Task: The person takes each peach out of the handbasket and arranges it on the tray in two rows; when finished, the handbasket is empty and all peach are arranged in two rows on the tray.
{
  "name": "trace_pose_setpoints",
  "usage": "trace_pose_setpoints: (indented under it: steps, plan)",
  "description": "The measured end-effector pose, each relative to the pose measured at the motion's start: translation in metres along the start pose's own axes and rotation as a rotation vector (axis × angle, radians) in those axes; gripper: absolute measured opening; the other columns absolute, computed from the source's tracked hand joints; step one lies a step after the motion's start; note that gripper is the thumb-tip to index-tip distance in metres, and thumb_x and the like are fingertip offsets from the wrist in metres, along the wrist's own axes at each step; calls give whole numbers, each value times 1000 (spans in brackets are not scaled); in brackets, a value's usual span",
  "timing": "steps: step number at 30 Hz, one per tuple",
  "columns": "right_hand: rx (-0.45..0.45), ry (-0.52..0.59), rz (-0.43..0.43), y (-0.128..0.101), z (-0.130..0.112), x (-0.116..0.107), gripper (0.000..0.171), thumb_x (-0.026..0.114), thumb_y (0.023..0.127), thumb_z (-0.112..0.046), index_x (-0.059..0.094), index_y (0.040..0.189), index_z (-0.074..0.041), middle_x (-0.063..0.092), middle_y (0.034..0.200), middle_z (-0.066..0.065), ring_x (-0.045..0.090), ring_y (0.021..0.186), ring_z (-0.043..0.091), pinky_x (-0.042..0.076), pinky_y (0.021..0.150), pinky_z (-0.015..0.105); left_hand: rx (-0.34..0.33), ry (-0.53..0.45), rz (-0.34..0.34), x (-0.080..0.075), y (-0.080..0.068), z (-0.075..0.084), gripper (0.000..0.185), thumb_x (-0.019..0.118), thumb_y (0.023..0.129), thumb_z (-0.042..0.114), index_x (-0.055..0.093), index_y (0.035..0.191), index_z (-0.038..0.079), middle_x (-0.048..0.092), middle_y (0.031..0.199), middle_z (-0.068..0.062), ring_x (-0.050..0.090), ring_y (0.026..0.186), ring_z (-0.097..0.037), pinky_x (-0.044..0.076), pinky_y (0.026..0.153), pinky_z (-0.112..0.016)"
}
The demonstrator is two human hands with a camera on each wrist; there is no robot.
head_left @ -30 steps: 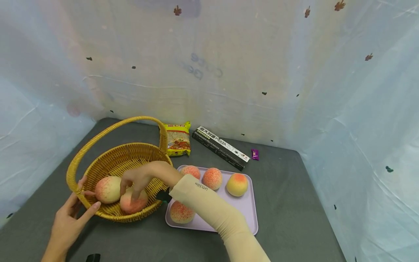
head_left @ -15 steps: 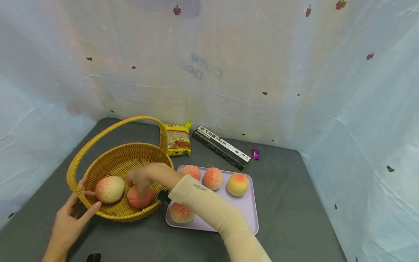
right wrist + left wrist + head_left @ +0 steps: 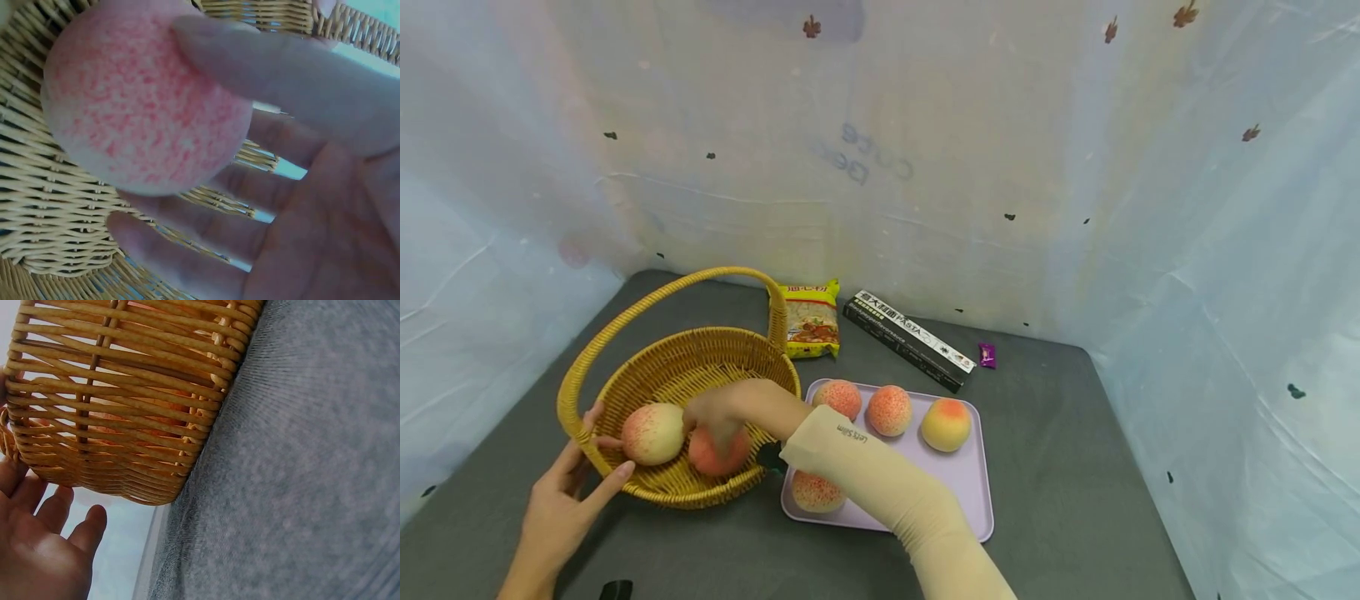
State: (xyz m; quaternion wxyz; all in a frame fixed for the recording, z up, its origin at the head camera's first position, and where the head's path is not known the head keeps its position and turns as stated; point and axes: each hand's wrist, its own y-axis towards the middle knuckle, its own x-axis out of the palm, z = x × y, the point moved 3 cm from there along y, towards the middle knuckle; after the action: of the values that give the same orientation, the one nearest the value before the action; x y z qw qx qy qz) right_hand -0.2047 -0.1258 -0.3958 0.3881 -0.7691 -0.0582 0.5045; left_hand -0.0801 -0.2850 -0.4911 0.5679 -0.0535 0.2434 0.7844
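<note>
A yellow wicker basket (image 3: 692, 500) with a tall arched handle stands at the left of the head view. My left hand (image 3: 553, 512) grips its near-left rim, thumb outside and fingers reaching over. In the left wrist view, fingertips of that hand (image 3: 44, 544) lie against the basket's woven wall (image 3: 137, 375). Inside the basket, my right hand (image 3: 724, 412) holds a pink peach (image 3: 706, 458) low down. The right wrist view shows the thumb on this speckled peach (image 3: 144, 112) and fingers around its far side. A paler peach (image 3: 653, 437) lies just left of it.
Right of the basket, a lilac tray (image 3: 958, 483) bears several peaches; my right forearm crosses over it. Behind stand a yellow noodle bag (image 3: 811, 323), a black pasta box (image 3: 908, 343) and a small purple packet (image 3: 987, 356). Plastic sheeting surrounds the grey table.
My right hand has shifted the pink peach slightly to the right inside the basket, and more of its red side shows. The paler peach has moved slightly. My left hand stays on the rim.
</note>
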Motion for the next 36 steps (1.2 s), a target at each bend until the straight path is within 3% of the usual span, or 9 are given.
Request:
trace_pose_setpoints:
  steps: [3, 10, 12, 17, 19, 26, 28, 31, 36]
  plan:
    - [12, 24, 15, 1, 0, -2, 59, 78, 84, -8, 56, 138, -17, 52, 128, -12, 46, 107, -1, 42, 85, 11, -1, -1, -1, 0, 0, 0, 82, 68, 92, -4, 28, 159, 21, 53, 131, 18, 43, 123, 7, 34, 94, -3]
    - [-24, 22, 30, 6, 0, -1, 37, 82, 81, -17, 66, 114, -17, 57, 107, -10, 47, 91, 2, 42, 75, 12, 0, 2, 2, 0, 1, 0, 82, 69, 91, -5, 29, 159, 20, 56, 122, 19, 44, 120, 9, 35, 93, -3]
    - [-35, 33, 28, 7, -1, 0, 30, 82, 81, -16, 66, 107, -16, 56, 101, -9, 46, 86, 3, 42, 71, 13, 5, -2, -1, 0, 1, 0, 82, 68, 91, -6, 29, 159, 20, 53, 135, 16, 43, 123, 8, 35, 93, -3]
    - [-52, 47, 7, 7, -3, 2, 23, 81, 82, -15, 64, 97, -15, 52, 93, -7, 43, 79, 5, 38, 63, 16, 10, 9, -2, 0, 0, 1, 82, 68, 92, -4, 29, 159, 20, 53, 134, 15, 44, 121, 8, 35, 92, -3]
    - [-49, 48, -4, 7, -4, 2, 25, 82, 82, -17, 64, 98, -15, 52, 94, -8, 44, 79, 4, 38, 63, 15, 12, 11, -2, 0, -1, 0, 81, 69, 92, -4, 29, 159, 20, 54, 127, 16, 45, 119, 8, 36, 91, -3]
    - [30, 132, -71, 9, -1, 3, 36, 85, 80, -23, 66, 110, -21, 57, 103, -12, 54, 85, 4, 52, 71, 24, 16, -5, -4, 1, 0, -2, 81, 68, 91, -6, 30, 159, 19, 52, 138, 14, 44, 122, 7, 36, 92, -3]
    - [49, 151, -82, 10, 0, 2, 36, 86, 80, -24, 66, 110, -22, 57, 104, -13, 55, 87, 3, 55, 73, 27, 15, -4, -4, 1, 1, -2, 82, 68, 91, -7, 30, 159, 19, 49, 144, 11, 42, 126, 6, 36, 93, -3]
    - [41, 158, -87, 12, 0, 3, 33, 86, 79, -22, 66, 106, -21, 57, 101, -12, 54, 82, 4, 51, 66, 25, 11, -6, -11, 0, 1, -2, 82, 67, 92, -6, 29, 159, 18, 35, 158, 5, 38, 131, 5, 34, 95, -3]
    - [3, 142, -71, 14, 1, 5, 28, 85, 80, -21, 64, 99, -18, 53, 94, -9, 48, 70, 5, 41, 53, 23, 16, -2, -16, 0, 1, -1, 81, 67, 92, -6, 29, 159, 18, 25, 163, 1, 33, 136, 4, 33, 95, -2]
